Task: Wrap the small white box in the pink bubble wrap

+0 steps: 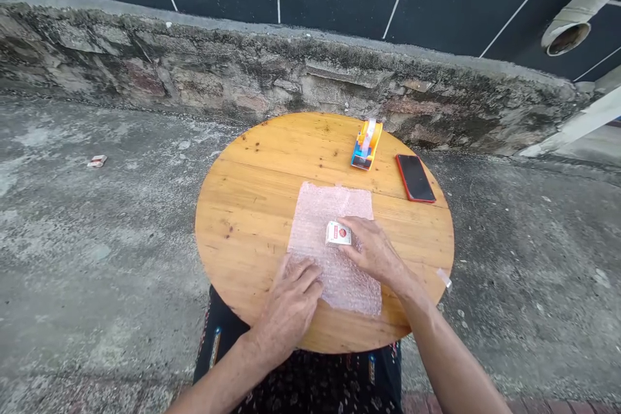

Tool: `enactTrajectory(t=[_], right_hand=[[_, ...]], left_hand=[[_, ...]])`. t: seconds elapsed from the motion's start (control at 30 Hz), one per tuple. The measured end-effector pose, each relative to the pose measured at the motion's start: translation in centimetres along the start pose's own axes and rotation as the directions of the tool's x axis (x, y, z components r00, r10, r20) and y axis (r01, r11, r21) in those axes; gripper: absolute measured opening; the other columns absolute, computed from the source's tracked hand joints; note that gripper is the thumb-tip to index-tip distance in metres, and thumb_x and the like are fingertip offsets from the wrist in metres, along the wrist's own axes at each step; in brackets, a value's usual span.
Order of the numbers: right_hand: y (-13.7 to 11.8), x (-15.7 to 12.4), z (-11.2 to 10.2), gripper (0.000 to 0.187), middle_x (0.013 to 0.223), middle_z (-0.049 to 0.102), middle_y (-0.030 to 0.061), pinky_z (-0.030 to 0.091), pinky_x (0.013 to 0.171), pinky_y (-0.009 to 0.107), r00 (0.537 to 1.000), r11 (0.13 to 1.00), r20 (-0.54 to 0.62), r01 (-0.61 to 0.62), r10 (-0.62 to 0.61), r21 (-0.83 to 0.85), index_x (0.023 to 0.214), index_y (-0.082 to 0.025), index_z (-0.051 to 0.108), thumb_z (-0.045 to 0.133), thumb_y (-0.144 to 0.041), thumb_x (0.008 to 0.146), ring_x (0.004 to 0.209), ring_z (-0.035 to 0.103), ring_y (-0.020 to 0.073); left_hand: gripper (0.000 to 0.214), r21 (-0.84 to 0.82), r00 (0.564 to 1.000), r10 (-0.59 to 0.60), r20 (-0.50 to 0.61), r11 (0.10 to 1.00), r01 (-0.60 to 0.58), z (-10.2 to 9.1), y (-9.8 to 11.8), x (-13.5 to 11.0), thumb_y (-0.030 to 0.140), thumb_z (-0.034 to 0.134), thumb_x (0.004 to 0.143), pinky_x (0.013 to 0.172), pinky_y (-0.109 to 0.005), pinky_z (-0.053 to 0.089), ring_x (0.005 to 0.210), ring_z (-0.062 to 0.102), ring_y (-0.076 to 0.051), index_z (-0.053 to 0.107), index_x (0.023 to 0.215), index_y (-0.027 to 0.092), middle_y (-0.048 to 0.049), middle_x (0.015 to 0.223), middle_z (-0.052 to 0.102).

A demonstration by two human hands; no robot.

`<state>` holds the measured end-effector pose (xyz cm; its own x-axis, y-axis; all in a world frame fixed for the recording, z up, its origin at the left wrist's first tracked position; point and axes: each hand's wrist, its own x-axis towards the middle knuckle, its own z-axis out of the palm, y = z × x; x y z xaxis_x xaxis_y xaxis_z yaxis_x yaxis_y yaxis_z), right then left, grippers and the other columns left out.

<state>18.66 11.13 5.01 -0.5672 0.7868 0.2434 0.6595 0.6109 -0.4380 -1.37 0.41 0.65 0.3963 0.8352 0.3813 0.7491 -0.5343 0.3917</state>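
Observation:
A sheet of pinkish bubble wrap lies flat on the round wooden table. On its middle is a small white box with red print, its printed face up. My right hand grips the box from the right, thumb on the near side and fingers on the far side. My left hand rests on the lower left edge of the wrap, fingers stretched out and slightly bent, holding nothing.
A yellow and blue tape dispenser stands at the table's far side. To its right lies a phone in a red case. A strip of clear tape hangs off the right edge. Beyond is a stone wall base.

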Motion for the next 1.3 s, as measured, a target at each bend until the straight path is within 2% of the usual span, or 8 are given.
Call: enactTrajectory(t=[0.17, 0.53, 0.77, 1.03, 1.3], right_hand=[[-0.29, 0.1, -0.22, 0.047, 0.123, 0.063, 0.0084, 0.043, 0.097, 0.044, 1.0, 1.0, 0.017, -0.006, 0.005, 0.014, 0.124, -0.022, 0.054, 0.058, -0.013, 0.079, 0.114, 0.058, 0.0245], [-0.42, 0.38, 0.03, 0.045, 0.124, 0.063, 0.0085, 0.043, 0.097, 0.044, 1.0, 1.0, 0.023, 0.001, -0.001, 0.02, 0.122, -0.022, 0.056, 0.058, -0.012, 0.078, 0.115, 0.057, 0.025], [-0.4, 0.29, 0.07, 0.044, 0.123, 0.063, 0.0087, 0.043, 0.097, 0.045, 1.0, 0.999, 0.027, -0.006, 0.005, 0.035, 0.123, -0.022, 0.055, 0.058, -0.014, 0.079, 0.115, 0.057, 0.0254], [0.28, 0.21, 0.64, 0.041, 0.122, 0.063, 0.0098, 0.045, 0.095, 0.049, 1.0, 1.0, -0.008, 0.022, -0.022, 0.021, 0.124, -0.023, 0.054, 0.057, -0.019, 0.083, 0.115, 0.058, 0.0274], [-0.02, -0.1, 0.22, 0.056, 0.131, 0.056, 0.0098, 0.043, 0.101, 0.048, 1.0, 0.999, 0.015, -0.009, 0.008, 0.048, 0.133, -0.024, 0.047, 0.059, -0.016, 0.079, 0.123, 0.052, 0.0266]], left_hand=[[0.019, -0.006, 1.0, -0.005, -0.012, 1.0, 0.005, -0.23, 0.23, -0.05, 0.011, 0.049, 0.089, 0.113, -0.055, 0.028, 0.119, 0.054, -0.024, 0.066, 0.095, 0.019, -0.0061, 0.111, 0.067], [0.018, -0.004, 1.0, -0.005, -0.014, 1.0, 0.005, 0.12, 0.13, -0.28, 0.011, 0.048, 0.09, 0.114, -0.052, 0.024, 0.119, 0.053, -0.023, 0.064, 0.094, 0.019, -0.0044, 0.114, 0.067], [0.015, 0.011, 0.998, -0.001, -0.058, 1.0, 0.002, 0.44, 0.26, -0.58, 0.012, 0.051, 0.088, 0.114, -0.053, 0.026, 0.118, 0.054, -0.022, 0.064, 0.092, 0.018, -0.0039, 0.112, 0.067], [0.011, 0.066, 0.999, -0.038, 0.022, 0.997, 0.037, 0.46, 0.35, -0.62, 0.015, 0.056, 0.087, 0.113, -0.049, 0.031, 0.12, 0.053, -0.021, 0.064, 0.092, 0.02, -0.0027, 0.114, 0.067], [0.017, -0.018, 0.999, -0.032, -0.04, 0.999, 0.031, 0.58, 0.17, -0.85, 0.013, 0.05, 0.089, 0.11, -0.052, 0.033, 0.119, 0.055, -0.024, 0.065, 0.095, 0.019, -0.0044, 0.116, 0.067]])
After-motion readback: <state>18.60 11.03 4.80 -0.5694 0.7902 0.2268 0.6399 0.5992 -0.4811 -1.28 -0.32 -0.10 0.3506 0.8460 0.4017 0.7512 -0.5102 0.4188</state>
